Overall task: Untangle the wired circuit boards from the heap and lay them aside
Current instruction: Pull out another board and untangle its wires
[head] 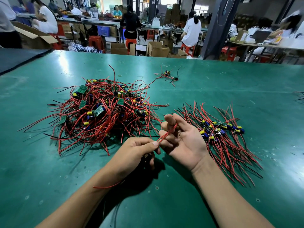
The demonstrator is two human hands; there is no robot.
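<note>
**Item:** red wires [166, 134] of one unit, in hand.
**Pos.:** lifted off the surface [164, 186], front centre, btwn the heap [102, 109] (left, further out) and the laid-aside pile [222, 134] (right).

**left hand** [139, 150]: knuckles up, thumb and forefinger pinched on the wires' near end. Other fingers curled under, w/ something dark tucked beneath, prob. the board, too hidden to confirm. One loose red lead [107, 186] trailed out under that wrist.

**right hand** [184, 140]: palm up, fingers half curled, wires threaded btwn them and hooked there. A loose hold, not a fist.

**Key relation:** the wire run lay on a diagonal, near-left to far-right, from the left pinch up into the right fingers. Short span, hands almost touching. The pile sat just beside the right hand, its wires fanned roughly toward and away from the person, boards clustered mid-length. The heap's fringe reached close to the right fingertips; could not tell whether the held wires were free of it.

**Judgement:** right hand was nearer the pile, so lay-down prob. goes rightward, w/ the unit's long axis turned to match the fan.

**Also:** stray boards [169, 74], far centre, well apart.
</note>
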